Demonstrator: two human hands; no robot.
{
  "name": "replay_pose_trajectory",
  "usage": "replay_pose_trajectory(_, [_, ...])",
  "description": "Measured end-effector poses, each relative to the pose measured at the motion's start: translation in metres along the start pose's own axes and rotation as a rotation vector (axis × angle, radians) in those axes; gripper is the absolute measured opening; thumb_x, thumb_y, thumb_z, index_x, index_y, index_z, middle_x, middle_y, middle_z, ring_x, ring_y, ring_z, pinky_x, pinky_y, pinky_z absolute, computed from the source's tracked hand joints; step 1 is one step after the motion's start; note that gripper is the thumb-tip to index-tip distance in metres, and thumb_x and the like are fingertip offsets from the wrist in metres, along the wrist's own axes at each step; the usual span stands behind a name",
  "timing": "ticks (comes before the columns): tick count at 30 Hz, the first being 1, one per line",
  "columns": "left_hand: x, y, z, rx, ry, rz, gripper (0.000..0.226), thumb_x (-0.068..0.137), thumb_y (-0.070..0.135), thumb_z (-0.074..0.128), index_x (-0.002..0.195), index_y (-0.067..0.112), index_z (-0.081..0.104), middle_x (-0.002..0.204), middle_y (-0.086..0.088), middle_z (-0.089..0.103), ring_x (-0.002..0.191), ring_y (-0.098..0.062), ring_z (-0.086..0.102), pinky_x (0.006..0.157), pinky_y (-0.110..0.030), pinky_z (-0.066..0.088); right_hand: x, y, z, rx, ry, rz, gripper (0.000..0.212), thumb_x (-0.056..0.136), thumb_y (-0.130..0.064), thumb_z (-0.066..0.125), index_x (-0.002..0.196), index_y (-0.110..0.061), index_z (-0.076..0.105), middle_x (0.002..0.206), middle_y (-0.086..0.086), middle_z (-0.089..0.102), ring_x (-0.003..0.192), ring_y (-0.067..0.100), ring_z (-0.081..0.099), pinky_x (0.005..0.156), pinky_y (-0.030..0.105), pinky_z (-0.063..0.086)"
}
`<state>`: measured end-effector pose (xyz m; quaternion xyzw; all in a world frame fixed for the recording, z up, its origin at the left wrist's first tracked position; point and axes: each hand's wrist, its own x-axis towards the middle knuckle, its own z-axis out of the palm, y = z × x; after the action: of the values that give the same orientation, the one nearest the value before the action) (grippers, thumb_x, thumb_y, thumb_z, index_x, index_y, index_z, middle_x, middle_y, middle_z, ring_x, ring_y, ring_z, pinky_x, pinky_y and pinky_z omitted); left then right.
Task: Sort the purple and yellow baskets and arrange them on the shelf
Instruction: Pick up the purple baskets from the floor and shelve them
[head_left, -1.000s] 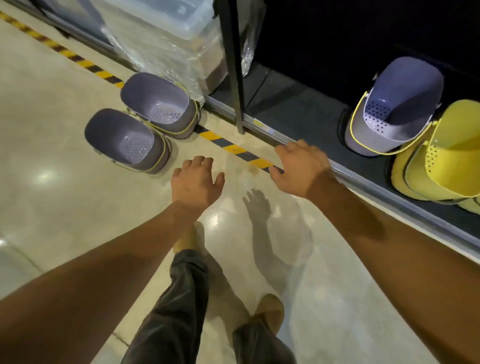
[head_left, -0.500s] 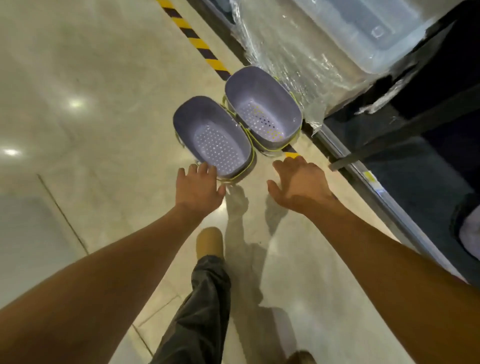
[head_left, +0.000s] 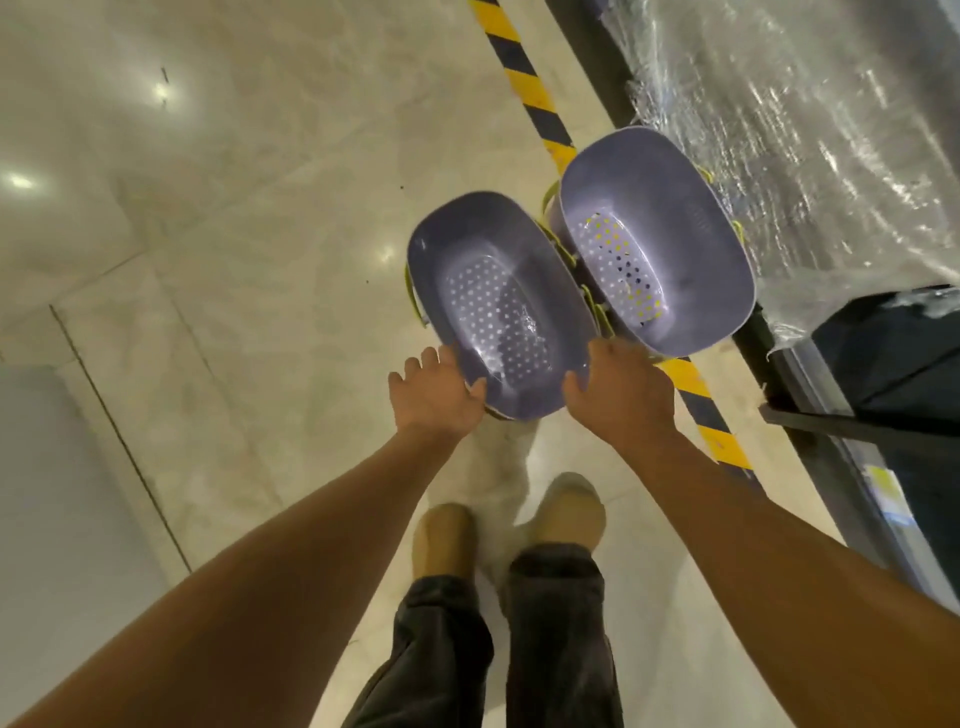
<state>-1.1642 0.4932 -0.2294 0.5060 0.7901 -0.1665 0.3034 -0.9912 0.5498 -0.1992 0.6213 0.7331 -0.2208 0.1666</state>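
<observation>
Purple basket (head_left: 498, 312) sits upright on the floor (head_left: 234, 208), touching a second purple basket (head_left: 654, 244) that rests on the striped tape (head_left: 524, 88) beside the shelf rail (head_left: 779, 374). Left hand (head_left: 436, 400) and right hand (head_left: 618, 395) clasp the first basket's near rim at either side, thumbs inside, fingers curled outside.

A glossy pale marble floor (head_left: 234, 218) is spreading across the view and throwing back ceiling lights as bright spots (head_left: 162, 92). Yellow-and-black hazard tape (head_left: 524, 88) is running along the floor's right side, from the top edge toward the lower right. Crinkled clear plastic wrap (head_left: 805, 130) is covering goods at the top right corner. A dull grey panel (head_left: 52, 493) is lying along the floor's left edge.
</observation>
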Motion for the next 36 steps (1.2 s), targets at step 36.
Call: replay_pose_trajectory(36, [-0.029,-0.063,-0.017,-0.98,0.048,-0.018,0.061,0.084,0.003,0.061,0.137,0.029,0.043,0.107,0.018,0.061,0.095,-0.005,0.063,0.073,-0.019,0.055,-0.026,-0.007,0.006,0.767,-0.024,0.179,0.048,0.086,-0.014,0.057,0.133,-0.02,0.045,0.107,0.008,0.068,0.094,0.033,0.063,0.074,0.042,0.051])
